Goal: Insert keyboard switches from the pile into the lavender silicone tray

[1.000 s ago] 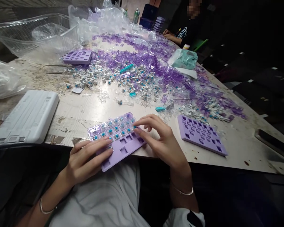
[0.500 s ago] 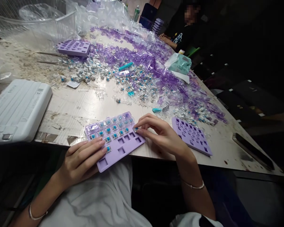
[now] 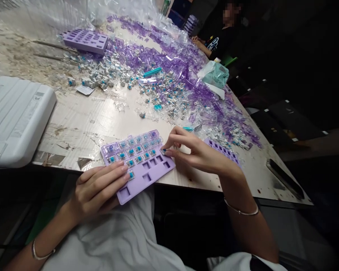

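Right hand (image 3: 194, 148): thumb and fingertips pinching a small blue-stemmed switch (image 3: 163, 152) at the right end of a flat rectangular purple plastic plate (image 3: 138, 183).
Left hand (image 3: 97, 188): fingers laid across the plate's left end; thumb hidden, can't tell if it clamps.
Plate position: straddles the near edge of the pale, worn bench (image 3: 81, 124), near-left corner overhanging above the lap.
Sockets: far rows carry blue-stemmed switches; several square holes nearest the body show open.
Seating: I'd square the switch to its hole, then push straight; skewed, it could jam. Overhang may let the plate tip, so brace it left-handed.
Right side: second purple socketed plate (image 3: 224, 151) partly behind the right hand; tight there.
Left side: white ribbed plastic box (image 3: 19, 120), well apart.
Far side: open strip with stray bits, then heaped transparent purple pieces (image 3: 183, 71).
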Tool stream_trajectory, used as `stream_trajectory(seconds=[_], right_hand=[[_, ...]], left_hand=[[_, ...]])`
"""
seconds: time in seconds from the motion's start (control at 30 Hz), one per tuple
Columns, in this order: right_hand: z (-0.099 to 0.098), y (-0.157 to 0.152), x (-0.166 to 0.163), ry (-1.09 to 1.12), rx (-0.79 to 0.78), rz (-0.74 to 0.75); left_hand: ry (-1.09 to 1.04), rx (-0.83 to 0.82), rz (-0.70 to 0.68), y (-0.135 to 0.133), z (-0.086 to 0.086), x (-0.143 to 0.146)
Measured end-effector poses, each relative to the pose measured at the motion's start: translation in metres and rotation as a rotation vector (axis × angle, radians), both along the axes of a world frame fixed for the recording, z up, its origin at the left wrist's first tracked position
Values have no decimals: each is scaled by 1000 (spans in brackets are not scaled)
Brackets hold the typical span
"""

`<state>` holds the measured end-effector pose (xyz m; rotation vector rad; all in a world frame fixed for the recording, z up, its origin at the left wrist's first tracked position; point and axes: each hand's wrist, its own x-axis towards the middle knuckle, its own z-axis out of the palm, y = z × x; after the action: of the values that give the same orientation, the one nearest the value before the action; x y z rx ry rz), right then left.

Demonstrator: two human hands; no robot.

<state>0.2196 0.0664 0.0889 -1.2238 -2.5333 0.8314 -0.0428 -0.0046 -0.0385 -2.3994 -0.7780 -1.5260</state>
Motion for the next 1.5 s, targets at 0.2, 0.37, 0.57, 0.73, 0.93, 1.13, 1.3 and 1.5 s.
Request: stream_trajectory(seconds=[0.2, 0.37, 0.57, 0.73, 0.93, 1.13, 1.3, 1.5], right_hand=[[-17, 4, 7, 195, -63, 53], [-23, 6, 9, 256, -73, 59], [-13, -13, 8, 300, -32, -17], [-11, -51, -24, 397, 20, 16], [-19, -54, -57, 405, -12, 147], [-14, -30, -44, 303, 34, 237], [-9, -21, -40, 271, -45, 306], [-5, -25, -38, 208, 26, 290]], left_hand=[[21, -9, 5, 1, 2, 1], [37, -8, -9, 1, 0, 0], [5, -10, 20, 0, -2, 0], [22, -106, 65, -7, 8, 9], [108, -195, 343, -14, 15, 25], [51, -155, 292, -9, 11, 24], [39, -186, 299, -10, 15, 26], [-16, -244, 293, -11, 21, 28]])
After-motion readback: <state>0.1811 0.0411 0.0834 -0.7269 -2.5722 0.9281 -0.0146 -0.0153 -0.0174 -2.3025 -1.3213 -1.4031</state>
